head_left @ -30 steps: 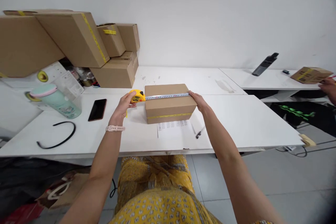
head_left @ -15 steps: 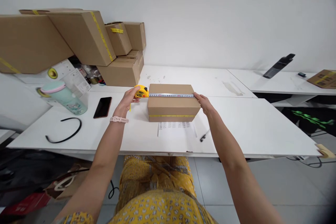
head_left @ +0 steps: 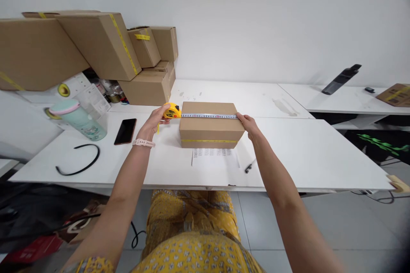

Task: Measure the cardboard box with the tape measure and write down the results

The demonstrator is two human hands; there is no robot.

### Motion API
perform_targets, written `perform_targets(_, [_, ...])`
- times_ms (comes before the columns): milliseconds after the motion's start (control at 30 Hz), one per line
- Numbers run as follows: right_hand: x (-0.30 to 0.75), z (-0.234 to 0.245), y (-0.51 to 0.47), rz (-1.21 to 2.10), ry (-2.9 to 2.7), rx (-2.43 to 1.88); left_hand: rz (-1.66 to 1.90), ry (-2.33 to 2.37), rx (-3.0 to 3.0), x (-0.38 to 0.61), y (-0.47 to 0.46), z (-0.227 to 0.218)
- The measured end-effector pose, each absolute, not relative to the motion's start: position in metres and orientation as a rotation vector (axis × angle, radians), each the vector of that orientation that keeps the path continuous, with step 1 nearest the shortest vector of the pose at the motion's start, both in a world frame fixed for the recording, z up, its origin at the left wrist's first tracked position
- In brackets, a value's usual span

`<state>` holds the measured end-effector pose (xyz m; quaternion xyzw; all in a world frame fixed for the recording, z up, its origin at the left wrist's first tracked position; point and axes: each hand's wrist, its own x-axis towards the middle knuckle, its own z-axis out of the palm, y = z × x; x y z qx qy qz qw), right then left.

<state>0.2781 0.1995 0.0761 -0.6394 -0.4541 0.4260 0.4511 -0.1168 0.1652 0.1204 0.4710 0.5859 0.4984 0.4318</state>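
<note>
A brown cardboard box (head_left: pixel 209 130) with a yellow tape line stands on the white table (head_left: pixel 304 153). My left hand (head_left: pixel 153 124) is closed round a yellow tape measure (head_left: pixel 172 111) at the box's left end. Its white blade (head_left: pixel 208 116) runs across the box top. My right hand (head_left: pixel 248 124) pinches the blade's end at the box's right edge. A printed paper sheet (head_left: pixel 213 157) lies just in front of the box, with a pen (head_left: pixel 249 167) to its right.
A black phone (head_left: pixel 125 131), a mint-green bottle (head_left: pixel 77 120) and a black curved band (head_left: pixel 78 160) lie left. Stacked cardboard boxes (head_left: pixel 96 47) fill the back left. A dark tool (head_left: pixel 341 79) and another box (head_left: pixel 395 94) sit on the far right table.
The view shifted, so the box and hands sit slightly right of before. Both hands keep the tape stretched over the box. The other person's hand at far right is out of view.
</note>
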Motion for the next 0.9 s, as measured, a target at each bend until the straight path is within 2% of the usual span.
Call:
perform_targets(333, [0.277,0.077,0.198,0.997,-1.198,-1.543,1.250,1.454,1.158,-0.116,0.164,0.118])
perform_targets(600, [0.283,0.087,0.200,0.763,-1.262,-1.517,1.347,1.319,1.316,-0.092,0.112,0.149])
perform_targets(733, [0.278,0.111,0.193,0.695,-1.280,-1.291,1.111,1.156,1.241,-0.061,0.045,0.124])
perform_targets(900, [0.245,0.128,0.200,0.781,-1.614,-1.211,0.736,0.764,1.023,0.000,-0.009,0.079])
